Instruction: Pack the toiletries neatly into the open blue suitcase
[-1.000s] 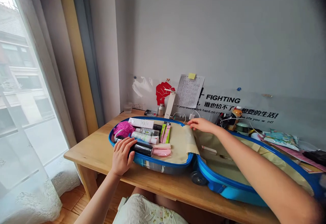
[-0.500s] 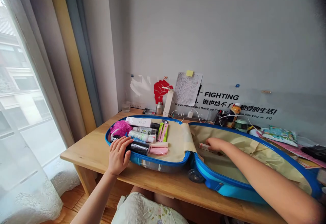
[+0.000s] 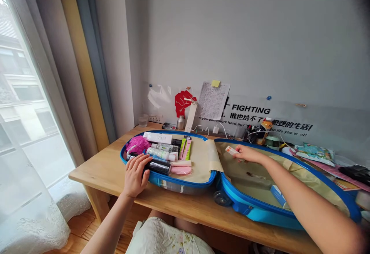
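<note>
A blue suitcase lies unfolded on the desk, its two halves side by side. My right hand is over the right half, its fingers closed on a small white box with orange marks. Below it, a small clear packet and a blue-and-white box lie on the beige lining. My left hand rests with fingers stretched out over the near rim of the left half, against a dark cylindrical container. A pink bath puff, a white bottle, a pink case and green-pink packs lie there too.
Behind the suitcase stand a silver bottle, a white folded lamp, an orange-capped dark bottle and a green jar. Packets and papers cover the desk's right side. A curtain hangs at the left.
My right hand has risen and moved slightly away from me, lifting the small white box off the lining. The blue-and-white box now shows beneath my forearm. My left hand stays put.
</note>
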`<action>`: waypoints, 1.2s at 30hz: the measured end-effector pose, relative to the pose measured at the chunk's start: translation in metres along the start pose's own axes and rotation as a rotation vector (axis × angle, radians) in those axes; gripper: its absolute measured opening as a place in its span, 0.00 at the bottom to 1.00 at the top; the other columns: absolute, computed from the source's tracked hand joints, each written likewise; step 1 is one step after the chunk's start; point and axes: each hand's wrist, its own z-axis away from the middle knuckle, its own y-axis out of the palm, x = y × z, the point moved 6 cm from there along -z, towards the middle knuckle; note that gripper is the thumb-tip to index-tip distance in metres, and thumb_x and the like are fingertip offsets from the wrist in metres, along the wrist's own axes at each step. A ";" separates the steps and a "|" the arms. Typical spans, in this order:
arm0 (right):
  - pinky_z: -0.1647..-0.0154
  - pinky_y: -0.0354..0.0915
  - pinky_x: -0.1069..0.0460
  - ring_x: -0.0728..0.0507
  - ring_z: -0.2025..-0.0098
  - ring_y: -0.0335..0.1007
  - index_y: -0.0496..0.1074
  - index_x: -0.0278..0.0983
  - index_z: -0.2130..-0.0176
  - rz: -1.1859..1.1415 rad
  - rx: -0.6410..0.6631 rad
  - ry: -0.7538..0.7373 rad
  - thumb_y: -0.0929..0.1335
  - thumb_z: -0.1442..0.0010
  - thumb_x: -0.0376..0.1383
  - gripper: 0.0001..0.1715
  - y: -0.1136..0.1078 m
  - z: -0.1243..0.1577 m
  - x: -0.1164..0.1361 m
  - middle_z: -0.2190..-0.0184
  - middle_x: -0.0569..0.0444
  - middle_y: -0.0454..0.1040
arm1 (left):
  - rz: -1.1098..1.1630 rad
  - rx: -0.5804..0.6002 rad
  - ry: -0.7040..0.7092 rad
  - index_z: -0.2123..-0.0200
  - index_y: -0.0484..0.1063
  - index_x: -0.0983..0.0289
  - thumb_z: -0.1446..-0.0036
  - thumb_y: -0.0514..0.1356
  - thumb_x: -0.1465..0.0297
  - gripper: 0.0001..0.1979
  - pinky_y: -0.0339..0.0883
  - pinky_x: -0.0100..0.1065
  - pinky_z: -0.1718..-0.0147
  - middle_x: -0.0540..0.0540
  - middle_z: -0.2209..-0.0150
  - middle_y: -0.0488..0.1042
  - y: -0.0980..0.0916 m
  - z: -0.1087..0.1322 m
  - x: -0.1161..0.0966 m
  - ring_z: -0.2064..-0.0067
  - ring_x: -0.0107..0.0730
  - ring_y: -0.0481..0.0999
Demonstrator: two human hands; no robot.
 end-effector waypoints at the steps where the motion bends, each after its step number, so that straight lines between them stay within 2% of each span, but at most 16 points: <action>1: 0.74 0.61 0.53 0.47 0.74 0.68 0.63 0.40 0.69 -0.041 0.006 -0.015 0.71 0.48 0.49 0.19 -0.004 0.003 0.005 0.75 0.56 0.72 | 0.002 0.003 -0.008 0.48 0.73 0.61 0.30 0.44 0.61 0.22 0.58 0.44 0.44 0.60 0.49 0.78 0.000 0.000 0.001 0.45 0.44 0.73; 5: 0.74 0.58 0.54 0.50 0.75 0.61 0.61 0.41 0.66 -0.130 0.037 -0.095 0.70 0.49 0.53 0.22 -0.011 0.017 0.044 0.77 0.60 0.66 | 0.012 0.009 -0.026 0.48 0.73 0.61 0.31 0.44 0.60 0.22 0.58 0.44 0.43 0.59 0.48 0.78 0.002 0.002 0.003 0.44 0.44 0.73; 8: 0.73 0.55 0.54 0.50 0.73 0.58 0.61 0.40 0.67 -0.121 0.065 -0.255 0.71 0.52 0.52 0.23 -0.001 0.029 0.099 0.76 0.61 0.64 | 0.010 0.009 -0.027 0.48 0.73 0.61 0.31 0.44 0.60 0.22 0.58 0.44 0.43 0.60 0.48 0.78 0.002 0.002 0.003 0.45 0.44 0.73; 10: 0.70 0.55 0.54 0.49 0.70 0.58 0.62 0.40 0.67 -0.083 0.091 -0.384 0.70 0.49 0.50 0.20 0.015 0.037 0.139 0.72 0.59 0.65 | 0.006 0.004 -0.025 0.48 0.73 0.61 0.31 0.44 0.60 0.22 0.58 0.44 0.43 0.60 0.49 0.78 0.001 0.001 0.002 0.45 0.44 0.73; 12: 0.69 0.55 0.54 0.49 0.69 0.60 0.62 0.40 0.66 -0.058 0.134 -0.444 0.68 0.45 0.48 0.16 0.036 0.043 0.172 0.70 0.58 0.67 | 0.005 0.000 -0.016 0.47 0.73 0.60 0.31 0.44 0.61 0.21 0.58 0.44 0.44 0.59 0.49 0.78 0.000 0.000 0.002 0.45 0.43 0.74; 16: 0.69 0.56 0.55 0.48 0.68 0.62 0.63 0.40 0.65 -0.039 0.188 -0.501 0.69 0.47 0.38 0.10 0.077 0.043 0.210 0.68 0.57 0.70 | 0.009 0.005 0.001 0.47 0.72 0.61 0.31 0.45 0.62 0.21 0.58 0.43 0.44 0.59 0.49 0.78 -0.001 0.000 0.000 0.45 0.43 0.73; 20: 0.66 0.58 0.55 0.48 0.65 0.64 0.65 0.39 0.67 -0.031 0.207 -0.578 0.68 0.50 0.30 0.09 0.102 0.038 0.223 0.67 0.56 0.71 | 0.010 0.005 0.000 0.46 0.72 0.61 0.30 0.44 0.61 0.21 0.58 0.44 0.44 0.59 0.48 0.78 -0.001 0.000 0.001 0.44 0.44 0.73; 24: 0.63 0.59 0.55 0.48 0.64 0.65 0.66 0.38 0.68 -0.040 0.211 -0.625 0.68 0.51 0.27 0.08 0.107 0.036 0.222 0.66 0.56 0.72 | 0.009 0.012 -0.004 0.47 0.72 0.61 0.30 0.45 0.61 0.21 0.58 0.44 0.44 0.59 0.48 0.78 0.000 0.001 0.001 0.44 0.44 0.73; 28: 0.64 0.60 0.55 0.48 0.64 0.67 0.69 0.38 0.63 -0.064 0.197 -0.600 0.68 0.46 0.31 0.08 0.105 0.036 0.218 0.64 0.56 0.75 | 0.009 0.011 -0.020 0.47 0.73 0.61 0.31 0.44 0.61 0.21 0.57 0.44 0.43 0.59 0.48 0.78 0.001 0.001 0.002 0.44 0.44 0.73; 32: 0.67 0.61 0.54 0.48 0.68 0.68 0.72 0.37 0.59 -0.082 0.169 -0.554 0.64 0.38 0.36 0.09 0.106 0.033 0.215 0.68 0.55 0.76 | 0.008 0.018 -0.022 0.47 0.73 0.60 0.31 0.44 0.61 0.21 0.57 0.43 0.43 0.59 0.48 0.78 0.001 0.001 0.002 0.44 0.43 0.73; 36: 0.57 0.65 0.52 0.46 0.59 0.72 0.75 0.36 0.61 -0.057 0.126 -0.564 0.65 0.37 0.36 0.10 0.104 0.032 0.217 0.61 0.51 0.78 | 0.000 0.020 -0.015 0.47 0.72 0.60 0.30 0.44 0.61 0.21 0.57 0.44 0.43 0.59 0.49 0.78 -0.001 -0.001 0.000 0.45 0.43 0.73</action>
